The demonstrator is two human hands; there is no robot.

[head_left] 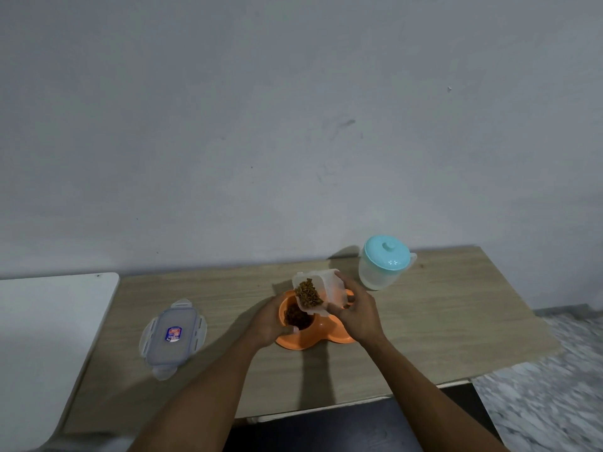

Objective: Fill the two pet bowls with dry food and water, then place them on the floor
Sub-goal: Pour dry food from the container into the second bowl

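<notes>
Kibble may overshoot the bowl the left grip clasps if the right grip, wrapped round the tub, overtips.

Left of the orange bowl, the worktop lies open as far as the flat lid. Behind and right of the bowl stands the capped jug, apart from it. A tilted container hangs over the bowl, blocking it from above.
</notes>
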